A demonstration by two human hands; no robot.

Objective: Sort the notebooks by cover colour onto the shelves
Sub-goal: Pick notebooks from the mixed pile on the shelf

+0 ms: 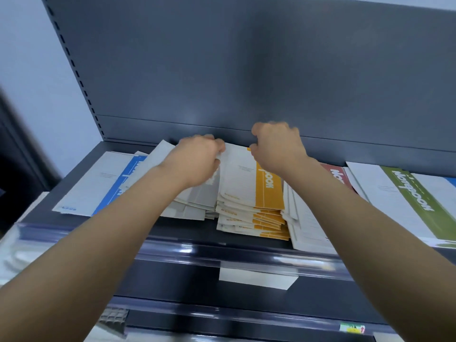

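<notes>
The top yellow notebook [246, 178] sits on its pile just under and between both hands, at the back of the shelf [192, 230]. Both arms are stretched out, palms down. The left hand [197, 159] has its fingers curled round the notebook's far-left corner, over the grey pile [195, 206]. The right hand [278, 146] is hooked at the far-right corner, too blurry to tell if it's gripping.

Left hand [197, 157], right hand [277, 144], forearms [118, 225] all bare
</notes>
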